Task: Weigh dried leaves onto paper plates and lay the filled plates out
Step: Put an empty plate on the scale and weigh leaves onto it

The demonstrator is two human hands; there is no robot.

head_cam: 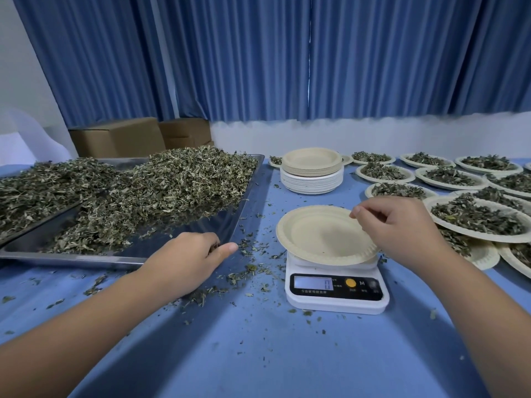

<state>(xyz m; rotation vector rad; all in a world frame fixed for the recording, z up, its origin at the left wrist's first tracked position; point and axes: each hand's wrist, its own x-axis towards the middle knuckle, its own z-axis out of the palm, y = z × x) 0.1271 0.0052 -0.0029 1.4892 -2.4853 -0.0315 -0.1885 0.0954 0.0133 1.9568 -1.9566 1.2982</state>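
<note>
one scale (336, 285), one empty plate (321, 235), one plate stack (311, 170), two trays (86, 257), ten-plus filled plates (477, 218).

Bare left forearm (86, 320), left hand (189, 254), both left of the white digital kitchen scale (336, 307), bare right forearm (482, 305), right hand (402, 225), both right of it, short trimmed nails.
</note>
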